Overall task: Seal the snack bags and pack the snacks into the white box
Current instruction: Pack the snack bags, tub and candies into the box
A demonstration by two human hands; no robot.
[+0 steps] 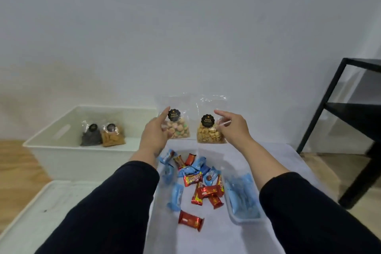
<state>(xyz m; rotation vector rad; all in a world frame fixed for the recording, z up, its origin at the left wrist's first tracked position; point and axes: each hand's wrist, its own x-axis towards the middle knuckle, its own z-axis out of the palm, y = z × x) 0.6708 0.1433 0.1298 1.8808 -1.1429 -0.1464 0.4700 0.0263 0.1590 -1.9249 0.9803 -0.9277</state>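
Note:
Two clear snack bags with black round labels stand against the wall. My left hand (155,130) grips the left one, a bag of pastel biscuits (178,129). My right hand (233,125) holds the right one, a bag of yellow-brown nuts (208,134), and pinches a thin white strip at the bag's side. The white box (61,150) sits to the left with a dark snack bag (90,137) and an orange snack bag (113,136) inside it.
Several blue and red wrapped candies (198,183) lie on the white cloth below my hands. A clear tray of blue packets (243,200) sits at the right. A white lid (51,208) lies at the lower left. A black metal shelf (350,109) stands at the right.

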